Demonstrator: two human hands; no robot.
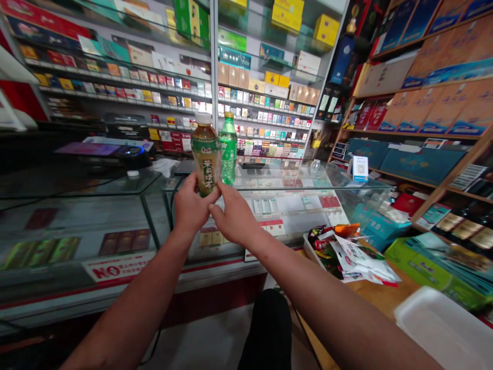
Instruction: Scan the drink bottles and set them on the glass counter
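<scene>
Above the front edge of a glass counter (pixel 277 192), a bottle of jasmine tea (pixel 206 156) with a white cap and green label stands upright between my hands. My left hand (pixel 192 205) is closed around its lower left side. From the right, my right hand (pixel 234 213) also closes on the lower part of the bottle, thumb toward the other hand; some of its fingers are hidden. Just behind and to the right is a green plastic bottle (pixel 228 149) with a yellow-green cap, its left edge partly covered by the tea bottle.
Cigarette packs (pixel 265 115) fill the shelves behind the counter. A small QR-code stand (pixel 360 168) is on the counter's right end. At lower right, a tray of snack packets (pixel 346 252) and a white plastic container (pixel 442 324) sit on a wooden surface. A white cap (pixel 133 173) lies left.
</scene>
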